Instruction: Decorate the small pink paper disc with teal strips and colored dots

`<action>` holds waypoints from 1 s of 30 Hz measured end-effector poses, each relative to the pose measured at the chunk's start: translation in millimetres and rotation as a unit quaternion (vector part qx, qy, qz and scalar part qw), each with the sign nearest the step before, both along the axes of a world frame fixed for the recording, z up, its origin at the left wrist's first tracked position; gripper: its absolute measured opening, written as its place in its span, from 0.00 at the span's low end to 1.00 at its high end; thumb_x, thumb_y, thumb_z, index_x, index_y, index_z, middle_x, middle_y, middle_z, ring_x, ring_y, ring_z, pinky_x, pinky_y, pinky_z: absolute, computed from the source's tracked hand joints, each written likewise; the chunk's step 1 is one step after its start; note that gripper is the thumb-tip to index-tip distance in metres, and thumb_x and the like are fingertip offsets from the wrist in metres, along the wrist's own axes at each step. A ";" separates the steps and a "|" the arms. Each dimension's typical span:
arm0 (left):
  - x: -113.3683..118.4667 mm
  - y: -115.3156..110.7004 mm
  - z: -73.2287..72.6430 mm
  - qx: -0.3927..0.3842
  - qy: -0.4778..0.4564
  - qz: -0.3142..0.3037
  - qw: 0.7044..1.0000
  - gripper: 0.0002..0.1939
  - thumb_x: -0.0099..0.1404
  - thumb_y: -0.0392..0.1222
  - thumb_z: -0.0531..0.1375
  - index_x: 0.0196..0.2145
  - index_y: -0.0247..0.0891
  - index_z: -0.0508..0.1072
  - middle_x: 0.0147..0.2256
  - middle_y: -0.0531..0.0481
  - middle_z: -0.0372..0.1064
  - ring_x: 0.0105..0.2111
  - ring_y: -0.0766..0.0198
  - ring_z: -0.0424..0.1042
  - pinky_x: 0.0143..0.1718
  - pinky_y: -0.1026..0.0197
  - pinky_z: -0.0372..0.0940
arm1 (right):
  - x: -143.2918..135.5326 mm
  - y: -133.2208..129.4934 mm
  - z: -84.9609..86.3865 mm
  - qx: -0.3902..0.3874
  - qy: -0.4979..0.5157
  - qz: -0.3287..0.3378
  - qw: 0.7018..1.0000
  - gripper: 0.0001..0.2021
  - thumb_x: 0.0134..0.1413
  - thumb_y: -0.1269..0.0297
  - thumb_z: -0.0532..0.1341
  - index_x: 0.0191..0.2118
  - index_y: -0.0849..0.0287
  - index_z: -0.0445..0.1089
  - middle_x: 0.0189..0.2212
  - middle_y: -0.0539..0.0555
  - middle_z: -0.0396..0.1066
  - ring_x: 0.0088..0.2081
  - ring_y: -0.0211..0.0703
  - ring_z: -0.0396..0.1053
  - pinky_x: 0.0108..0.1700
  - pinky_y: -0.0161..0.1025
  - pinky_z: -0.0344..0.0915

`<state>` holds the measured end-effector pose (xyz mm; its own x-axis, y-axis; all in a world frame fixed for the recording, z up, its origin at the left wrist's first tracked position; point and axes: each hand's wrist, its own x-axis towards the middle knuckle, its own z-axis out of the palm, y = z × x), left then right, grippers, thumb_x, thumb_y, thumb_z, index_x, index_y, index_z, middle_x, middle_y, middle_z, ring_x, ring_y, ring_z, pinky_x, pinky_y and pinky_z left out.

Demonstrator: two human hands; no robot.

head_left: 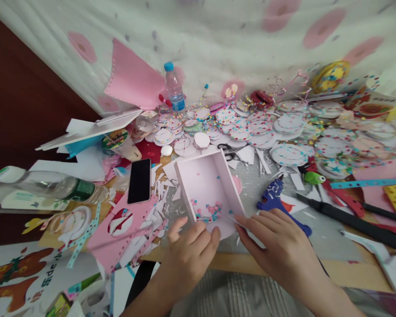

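Note:
A shallow white box [204,176] stands tilted before me, with pink and blue confetti [211,209] gathered toward its near side. At the box's near edge is a pale, rounded paper piece [227,230]. My left hand [193,248] is closed at the near left corner, thumb and fingers on this piece. Over the near right corner, my right hand [277,244] pinches the edge of thin white paper, and I cannot tell whether it is the same piece. The fingers partly hide both contacts.
Blue glue gun [272,193], scissors [229,154] and a black-handled tool [353,220] lie around the box. A phone [139,180] and paper scraps are on the left. Behind stand confetti-edged paper discs [290,154] and a water bottle [174,90]; another bottle [62,185] lies left.

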<state>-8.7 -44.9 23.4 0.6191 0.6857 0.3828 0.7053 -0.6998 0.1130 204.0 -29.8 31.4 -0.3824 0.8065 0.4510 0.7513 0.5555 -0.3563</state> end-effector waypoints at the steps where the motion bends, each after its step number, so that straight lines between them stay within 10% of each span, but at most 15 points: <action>1: 0.3 0.0 -0.4 0.001 0.000 -0.001 1.000 0.15 0.70 0.27 0.49 0.46 0.33 0.72 0.28 0.55 0.72 0.42 0.68 0.69 0.60 0.52 0.39 | -0.4 0.3 0.0 -0.003 -0.003 -0.003 1.000 0.07 0.60 0.72 0.57 0.34 0.60 0.72 0.20 0.49 0.68 0.24 0.41 0.62 0.31 0.40 0.51; 30: 5.4 -0.1 -2.3 0.008 0.007 -0.029 1.000 0.13 0.70 0.28 0.50 0.46 0.31 0.72 0.28 0.54 0.71 0.42 0.67 0.68 0.58 0.52 0.41 | -5.9 0.2 -8.2 -0.058 0.004 -0.056 0.997 0.08 0.59 0.70 0.57 0.30 0.60 0.71 0.22 0.50 0.71 0.26 0.43 0.69 0.31 0.41 0.54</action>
